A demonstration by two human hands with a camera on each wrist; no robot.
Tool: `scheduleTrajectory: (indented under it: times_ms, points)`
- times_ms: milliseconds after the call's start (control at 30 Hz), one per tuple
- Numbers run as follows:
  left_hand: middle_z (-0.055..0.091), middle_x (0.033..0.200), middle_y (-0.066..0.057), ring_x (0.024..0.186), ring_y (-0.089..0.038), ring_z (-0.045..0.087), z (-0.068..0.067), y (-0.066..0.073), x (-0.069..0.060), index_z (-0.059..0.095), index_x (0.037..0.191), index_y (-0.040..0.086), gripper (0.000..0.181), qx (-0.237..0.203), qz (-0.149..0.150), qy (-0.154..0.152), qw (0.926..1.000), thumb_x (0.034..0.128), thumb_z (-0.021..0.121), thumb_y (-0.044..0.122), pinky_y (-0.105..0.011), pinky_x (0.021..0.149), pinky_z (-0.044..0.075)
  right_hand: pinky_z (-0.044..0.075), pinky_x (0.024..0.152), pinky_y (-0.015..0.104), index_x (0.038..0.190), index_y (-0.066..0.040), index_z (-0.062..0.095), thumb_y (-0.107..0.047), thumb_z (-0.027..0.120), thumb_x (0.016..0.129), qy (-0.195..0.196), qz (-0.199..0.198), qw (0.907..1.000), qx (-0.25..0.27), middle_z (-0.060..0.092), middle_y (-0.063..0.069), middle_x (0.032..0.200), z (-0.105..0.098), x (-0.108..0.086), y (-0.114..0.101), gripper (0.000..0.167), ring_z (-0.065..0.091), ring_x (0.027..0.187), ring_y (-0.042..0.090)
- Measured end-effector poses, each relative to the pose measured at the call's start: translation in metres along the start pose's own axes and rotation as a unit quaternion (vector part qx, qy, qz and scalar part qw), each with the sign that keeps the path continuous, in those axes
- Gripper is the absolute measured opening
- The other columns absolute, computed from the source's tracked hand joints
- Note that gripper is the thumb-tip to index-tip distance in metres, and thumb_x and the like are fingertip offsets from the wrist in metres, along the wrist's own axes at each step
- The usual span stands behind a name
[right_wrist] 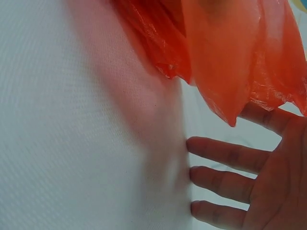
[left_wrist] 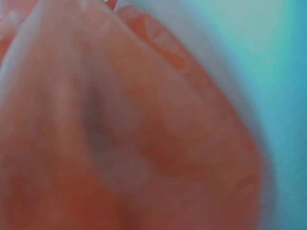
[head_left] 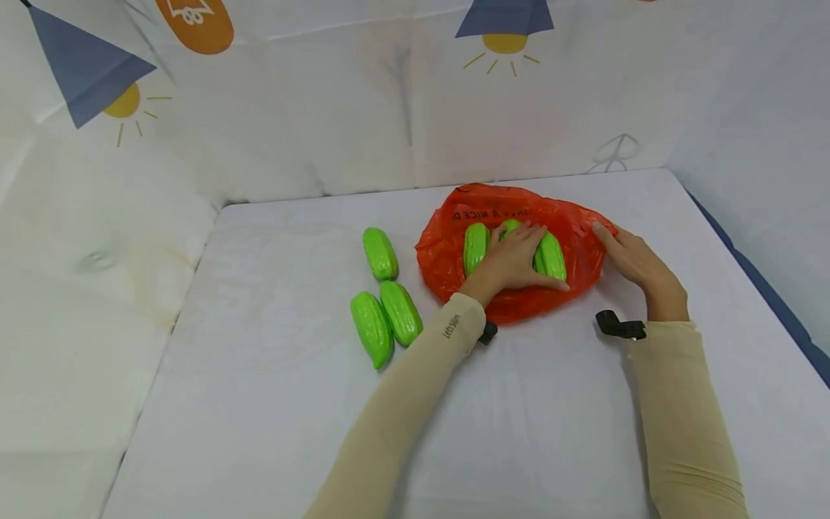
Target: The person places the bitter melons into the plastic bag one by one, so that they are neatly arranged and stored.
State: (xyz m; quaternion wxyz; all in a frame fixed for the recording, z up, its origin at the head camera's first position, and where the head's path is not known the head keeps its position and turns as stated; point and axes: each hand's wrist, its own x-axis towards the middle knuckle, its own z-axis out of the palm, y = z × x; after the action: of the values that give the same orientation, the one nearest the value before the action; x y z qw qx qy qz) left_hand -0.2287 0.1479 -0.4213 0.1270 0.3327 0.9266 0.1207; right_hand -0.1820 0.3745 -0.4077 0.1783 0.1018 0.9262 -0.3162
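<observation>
A red plastic bag (head_left: 447, 252) lies spread on the white table, with several green ridged vegetable-like pieces (head_left: 476, 246) on it. My left hand (head_left: 512, 258) reaches over the bag, fingers spread over a green piece (head_left: 551, 256), thumb out over the red plastic. At the bag's right edge, my right hand (head_left: 635, 263) pinches the plastic between thumb and index finger. In the right wrist view the other fingers (right_wrist: 223, 184) of that hand extend straight below the bag (right_wrist: 225, 62). Blurred red plastic (left_wrist: 192, 143) fills most of the left wrist view.
Left of the bag, three more green pieces (head_left: 372, 329) lie close together on the white table (head_left: 259, 404). A white cloth with printed shapes (head_left: 292, 122) hangs behind the table. Small black wrist cameras (head_left: 619, 326) sit at my sleeve cuffs.
</observation>
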Motion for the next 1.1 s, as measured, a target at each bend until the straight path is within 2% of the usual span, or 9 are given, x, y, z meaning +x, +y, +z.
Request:
scheduleTrajectory:
  times_ms: [167, 367, 600, 833, 967, 1100]
  points:
    - [0.019, 0.163, 0.012, 0.152, -0.008, 0.005, 0.0039, 0.0052, 0.0004, 0.018, 0.158, 0.025, 0.116, 0.054, -0.017, 0.001, 0.9984, 0.0678, 0.056, 0.087, -0.039, 0.124, -0.001, 0.02, 0.109, 0.073, 0.156, 0.0, 0.005, -0.077, 0.012, 0.091, 0.003, -0.003, 1.0, -0.002, 0.021, 0.035, 0.153, -0.0007, 0.001, -0.001, 0.101, 0.02, 0.139, 0.055]
    - [0.016, 0.164, 0.01, 0.152, -0.008, 0.002, 0.0023, 0.0074, -0.0013, 0.016, 0.158, 0.023, 0.117, 0.067, -0.022, -0.006, 0.9975, 0.0683, 0.055, 0.087, -0.038, 0.124, -0.002, 0.018, 0.109, 0.074, 0.157, -0.006, 0.001, -0.076, 0.013, 0.092, 0.004, -0.011, 0.9999, 0.001, 0.016, 0.033, 0.156, -0.0016, -0.0003, -0.0031, 0.096, 0.017, 0.141, 0.055]
    - [0.013, 0.165, 0.009, 0.153, -0.009, -0.002, 0.0024, 0.0071, -0.0007, 0.014, 0.159, 0.022, 0.118, 0.076, -0.021, -0.011, 0.9968, 0.0692, 0.053, 0.088, -0.038, 0.124, -0.004, 0.018, 0.108, 0.074, 0.157, -0.006, 0.001, -0.077, 0.013, 0.091, 0.004, -0.008, 1.0, 0.002, 0.016, 0.032, 0.156, -0.0017, -0.0004, -0.0042, 0.097, 0.016, 0.141, 0.054]
    - [-0.005, 0.166, 0.004, 0.152, -0.012, -0.015, 0.0073, 0.0041, -0.0013, 0.003, 0.159, 0.019, 0.117, 0.068, -0.022, -0.017, 0.9973, 0.0744, 0.044, 0.089, -0.04, 0.123, -0.012, 0.018, 0.108, 0.074, 0.157, -0.006, 0.001, -0.076, 0.013, 0.091, 0.003, -0.008, 1.0, 0.002, 0.014, 0.032, 0.157, -0.0009, 0.0003, -0.0003, 0.097, 0.016, 0.141, 0.055]
    - [-0.015, 0.165, 0.001, 0.15, -0.014, -0.022, 0.0092, 0.0013, -0.0025, 0.0, 0.159, 0.017, 0.12, 0.053, -0.027, -0.013, 0.9981, 0.0733, 0.041, 0.09, -0.041, 0.121, -0.018, 0.018, 0.108, 0.074, 0.156, -0.005, 0.0, -0.076, 0.012, 0.092, 0.003, -0.008, 1.0, 0.004, 0.014, 0.033, 0.157, 0.0, 0.0005, 0.0009, 0.097, 0.015, 0.141, 0.055]
    - [-0.018, 0.164, 0.001, 0.149, -0.014, -0.023, 0.0086, -0.0019, -0.0037, -0.001, 0.159, 0.017, 0.122, 0.045, -0.024, -0.009, 0.9986, 0.0722, 0.041, 0.091, -0.042, 0.121, -0.018, 0.018, 0.108, 0.073, 0.156, -0.005, 0.0, -0.076, 0.012, 0.091, 0.001, -0.007, 1.0, 0.004, 0.014, 0.033, 0.157, 0.0006, 0.0009, 0.0009, 0.097, 0.016, 0.141, 0.055]
